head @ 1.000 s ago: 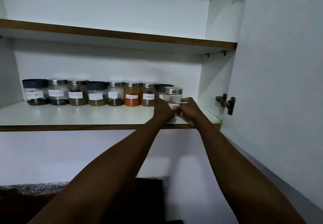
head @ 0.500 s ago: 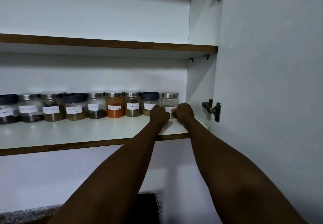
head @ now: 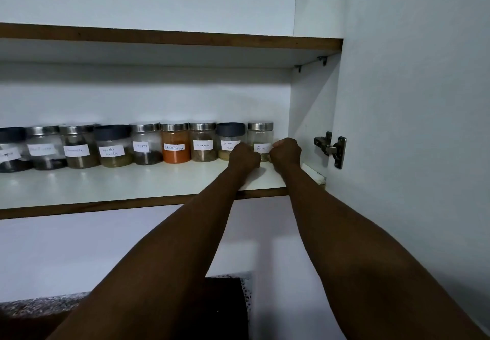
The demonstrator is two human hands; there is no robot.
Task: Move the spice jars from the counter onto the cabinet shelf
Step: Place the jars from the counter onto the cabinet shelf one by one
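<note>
A row of several labelled spice jars stands along the back of the white cabinet shelf (head: 106, 183). Last on the right is a silver-lidded jar labelled fennel (head: 260, 134), next to a dark-lidded jar (head: 230, 138). My left hand (head: 244, 155) and my right hand (head: 286, 152) curl against its lower sides, one on each side, and hide its base. An orange-powder jar (head: 175, 143) stands three places to the left of the fennel jar.
The cabinet's side wall (head: 310, 116) is just right of the fennel jar, with a metal hinge (head: 331, 148) on the open door (head: 413, 127). An upper shelf (head: 169, 39) runs overhead. A speckled counter (head: 39, 305) lies below.
The fennel jar has gone from the shelf's front to the back, in line with the row. Both hands went with it. The view has shifted right and upward.
</note>
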